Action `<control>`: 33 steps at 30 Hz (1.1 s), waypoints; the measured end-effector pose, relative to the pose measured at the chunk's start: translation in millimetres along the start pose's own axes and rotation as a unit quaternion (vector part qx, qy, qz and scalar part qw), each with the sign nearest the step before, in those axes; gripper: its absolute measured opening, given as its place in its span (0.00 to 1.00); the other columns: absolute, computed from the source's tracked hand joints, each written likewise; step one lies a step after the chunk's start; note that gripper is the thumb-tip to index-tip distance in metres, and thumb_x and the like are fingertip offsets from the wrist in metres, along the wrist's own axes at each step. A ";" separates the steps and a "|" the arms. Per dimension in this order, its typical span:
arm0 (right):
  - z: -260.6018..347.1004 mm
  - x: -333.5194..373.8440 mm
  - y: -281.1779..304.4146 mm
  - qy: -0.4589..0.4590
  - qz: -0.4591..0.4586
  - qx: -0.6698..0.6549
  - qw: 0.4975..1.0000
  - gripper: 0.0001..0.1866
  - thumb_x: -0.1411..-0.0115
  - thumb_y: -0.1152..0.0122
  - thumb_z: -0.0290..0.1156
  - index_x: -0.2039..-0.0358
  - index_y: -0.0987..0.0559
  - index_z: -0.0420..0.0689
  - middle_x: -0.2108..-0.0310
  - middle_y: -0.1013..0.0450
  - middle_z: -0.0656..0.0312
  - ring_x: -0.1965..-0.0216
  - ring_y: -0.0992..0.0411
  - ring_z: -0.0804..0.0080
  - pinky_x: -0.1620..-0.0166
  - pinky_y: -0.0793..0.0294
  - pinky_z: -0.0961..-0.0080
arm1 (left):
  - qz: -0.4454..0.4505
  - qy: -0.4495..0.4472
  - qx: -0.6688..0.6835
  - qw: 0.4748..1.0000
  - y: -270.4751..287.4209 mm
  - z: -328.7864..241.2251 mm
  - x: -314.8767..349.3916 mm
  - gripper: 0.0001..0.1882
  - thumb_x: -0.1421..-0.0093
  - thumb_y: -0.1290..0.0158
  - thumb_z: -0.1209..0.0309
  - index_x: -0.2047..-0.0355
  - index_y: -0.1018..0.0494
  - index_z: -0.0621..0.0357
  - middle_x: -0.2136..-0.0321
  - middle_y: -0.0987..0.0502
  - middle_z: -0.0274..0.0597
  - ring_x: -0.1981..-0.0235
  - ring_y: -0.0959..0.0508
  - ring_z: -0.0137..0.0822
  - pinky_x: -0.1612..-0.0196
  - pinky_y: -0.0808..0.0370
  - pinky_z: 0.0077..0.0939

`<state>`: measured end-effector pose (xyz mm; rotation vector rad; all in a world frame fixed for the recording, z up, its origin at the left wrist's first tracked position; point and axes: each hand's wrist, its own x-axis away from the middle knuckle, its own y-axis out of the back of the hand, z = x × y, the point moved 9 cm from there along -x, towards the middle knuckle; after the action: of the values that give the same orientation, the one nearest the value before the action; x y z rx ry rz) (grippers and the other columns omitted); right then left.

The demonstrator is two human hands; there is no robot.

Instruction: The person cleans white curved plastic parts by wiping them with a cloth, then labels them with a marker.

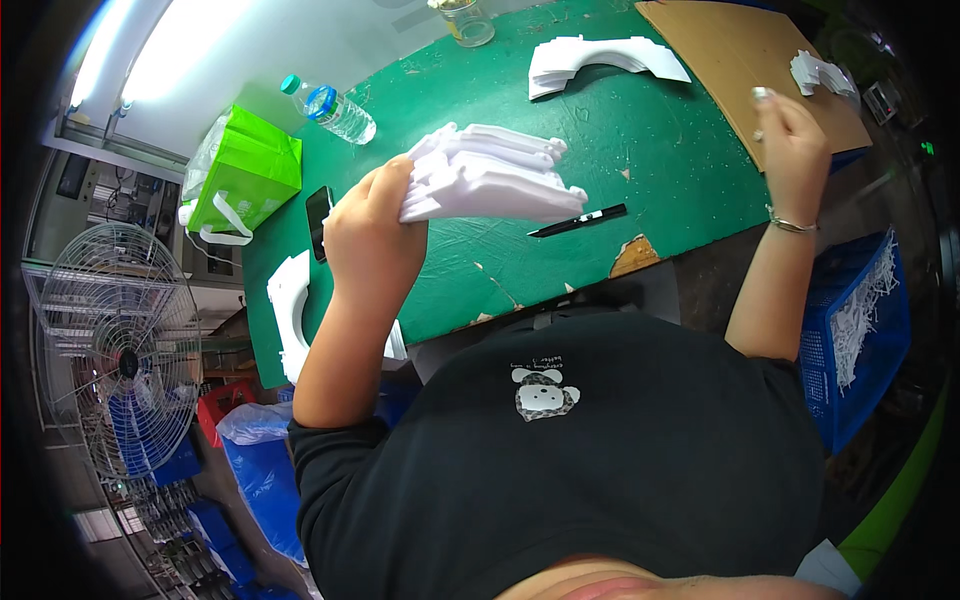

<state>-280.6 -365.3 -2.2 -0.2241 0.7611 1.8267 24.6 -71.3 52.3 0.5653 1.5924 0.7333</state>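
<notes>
– Now, eyes on the left hand (375,220): its grip is clenched firmly round the left end of a white stack (485,180), out over the middle of the desk (700,190)!

– Why by one end, though?

– Probably because a squeeze there pins every layer at once. The rest juts out to the right, layers slightly spread, and nothing props the free end that I can see.

– And the right hand (798,145)?

– Up on the right, in front of the cardboard (690,40), fingers curled in! Something pale shows at the fingertips, but nail or scrap, I can't tell, so whether that grip has hold of anything stays unsettled.

– What about the rest of the white stuff?

– Far pile (610,55), arched, lying neatly aligned on the far side; small pile (822,75) on the cardboard, far right; near pile (290,310) at the left edge. Set apart like that, they look sorted, I'd judge.

– And the clutter?

– Pen (580,220) just on the near side of the stack's free end, within easy reach. Bottle (345,115) and phone (318,220) sit over left, presumably to leave the middle for working.
</notes>
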 end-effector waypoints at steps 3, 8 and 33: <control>73.8 6.5 -56.8 0.124 0.023 0.067 0.990 0.28 0.46 0.30 0.41 0.48 0.24 0.40 0.46 0.28 0.51 0.41 0.32 0.60 0.38 0.37 0.66 | 0.049 0.068 0.059 0.995 -17.1 12.1 3.7 0.17 0.53 0.44 0.80 0.60 0.25 0.58 0.67 0.19 0.49 0.68 0.19 0.51 0.66 0.23 0.40; 123.1 36.4 -149.7 0.214 0.215 -0.069 0.950 0.43 0.53 0.24 0.40 0.38 0.33 0.45 0.41 0.31 0.53 0.41 0.32 0.62 0.39 0.36 0.66 | 0.111 0.043 -0.014 0.993 -47.0 -1.8 0.3 0.18 0.51 0.46 0.79 0.58 0.26 0.54 0.67 0.20 0.48 0.67 0.19 0.50 0.65 0.24 0.42; -32.7 56.3 -252.8 -0.029 0.282 -0.053 0.957 0.33 0.57 0.23 0.31 0.51 0.30 0.42 0.56 0.26 0.53 0.53 0.26 0.61 0.49 0.28 0.68 | 0.199 0.240 0.260 0.914 -185.3 110.7 74.6 0.63 0.64 0.26 0.61 0.31 0.52 0.57 0.41 0.38 0.60 0.39 0.36 0.56 0.37 0.37 0.43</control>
<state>-82.3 -289.8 -154.3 -0.0176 0.7329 2.4073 131.7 -127.9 -141.4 1.1951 2.1872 0.7837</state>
